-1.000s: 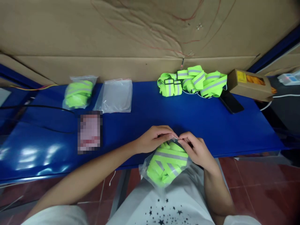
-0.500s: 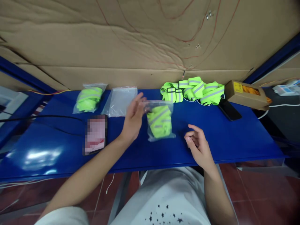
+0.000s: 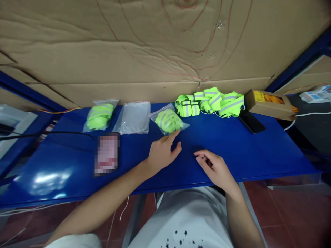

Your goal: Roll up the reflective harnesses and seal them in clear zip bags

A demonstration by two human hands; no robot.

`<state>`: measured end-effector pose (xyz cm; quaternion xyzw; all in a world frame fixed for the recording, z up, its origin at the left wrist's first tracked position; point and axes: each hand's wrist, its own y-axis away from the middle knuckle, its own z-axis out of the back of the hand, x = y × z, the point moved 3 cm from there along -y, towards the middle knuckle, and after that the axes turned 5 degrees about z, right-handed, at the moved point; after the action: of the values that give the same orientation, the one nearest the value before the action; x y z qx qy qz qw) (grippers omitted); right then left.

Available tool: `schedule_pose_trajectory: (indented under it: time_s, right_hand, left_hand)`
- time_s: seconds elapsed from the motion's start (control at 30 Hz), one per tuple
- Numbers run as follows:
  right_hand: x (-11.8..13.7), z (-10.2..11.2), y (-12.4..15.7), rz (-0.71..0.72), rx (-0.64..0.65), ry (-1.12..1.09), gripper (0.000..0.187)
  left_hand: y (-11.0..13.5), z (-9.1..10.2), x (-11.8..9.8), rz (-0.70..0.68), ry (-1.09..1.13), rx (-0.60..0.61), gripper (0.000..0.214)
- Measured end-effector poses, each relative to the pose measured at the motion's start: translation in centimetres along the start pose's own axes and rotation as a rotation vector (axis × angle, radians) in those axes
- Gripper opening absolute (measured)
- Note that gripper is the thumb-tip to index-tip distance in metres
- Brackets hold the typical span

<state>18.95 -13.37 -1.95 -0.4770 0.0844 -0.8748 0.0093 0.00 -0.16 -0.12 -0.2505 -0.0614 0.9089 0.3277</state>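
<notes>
In the head view, a clear zip bag (image 3: 169, 119) holding a folded neon-yellow reflective strap lies tilted near the back of the blue table. My left hand (image 3: 163, 153) is just in front of it, index finger stretched out to the bag's near edge and thumb apart; it grips nothing. My right hand (image 3: 213, 167) hovers over the front of the table, fingers loosely curled with a small gap to the thumb, nothing visible in it. A second filled bag (image 3: 100, 115) lies at the back left. Between the two filled bags are flat clear bags (image 3: 136, 117).
Loose neon-yellow reflective straps (image 3: 210, 101) lie along the back, beside a black phone (image 3: 251, 121) and a cardboard box (image 3: 271, 103). A phone with a blurred screen (image 3: 106, 153) rests at the left, near a black cable (image 3: 51, 129). A cardboard wall (image 3: 129, 65) rises behind the blue table (image 3: 232, 148).
The bag with the strap has moved back and turned, now lying near the loose straps. My left hand has come forward and right to its near edge. My right hand shifted slightly left.
</notes>
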Motion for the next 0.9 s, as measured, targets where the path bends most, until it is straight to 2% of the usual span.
schedule_pose_trajectory:
  time_s: [0.03,0.1,0.23,0.33,0.43,0.5,0.53,0.6,0.73,0.83,0.9]
  right_hand:
    - [0.0,0.0,0.0,0.0,0.002,0.001,0.026]
    - [-0.1,0.0,0.0,0.001,0.003,0.0,0.025]
    - [-0.3,-0.2,-0.1,0.01,-0.002,0.019,0.025]
    - [0.0,-0.1,-0.3,0.015,0.012,0.074,0.026]
    - [1.4,0.6,-0.8,0.064,0.168,0.223,0.028]
    - [2.9,1.3,-1.9,0.168,0.307,0.331,0.031]
    - [3.6,1.7,-2.8,0.231,0.342,0.367,0.032]
    - [4.6,2.6,-5.7,0.342,0.328,0.397,0.035]
    - [3.7,3.1,-13.9,0.506,0.121,0.525,0.042]
    - [1.1,2.0,-19.5,0.454,0.036,0.657,0.058]
    - [-0.6,0.9,-21.5,0.401,0.038,0.754,0.065]
  left_hand:
    - [-0.1,0.1,0.0,0.034,-0.037,-0.013,0.054]
    - [-0.1,0.4,0.0,0.045,-0.097,-0.015,0.055]
    - [-0.2,0.2,0.4,-0.004,-0.041,-0.009,0.029]
    - [-0.2,-0.2,0.3,-0.059,0.038,-0.002,0.021]
    - [-0.1,-0.4,0.0,-0.116,0.095,0.024,0.018]
    - [0.0,-0.3,-0.2,-0.135,0.12,0.029,0.018]
    - [0.1,-0.2,-0.3,-0.144,0.125,0.029,0.018]
    - [0.2,0.0,-0.3,-0.162,0.122,0.023,0.017]
    - [0.3,0.1,-0.3,-0.197,0.117,0.004,0.017]
    - [0.2,0.1,-0.1,-0.201,0.117,0.0,0.017]
    - [0.0,0.1,0.1,-0.184,0.119,0.0,0.018]
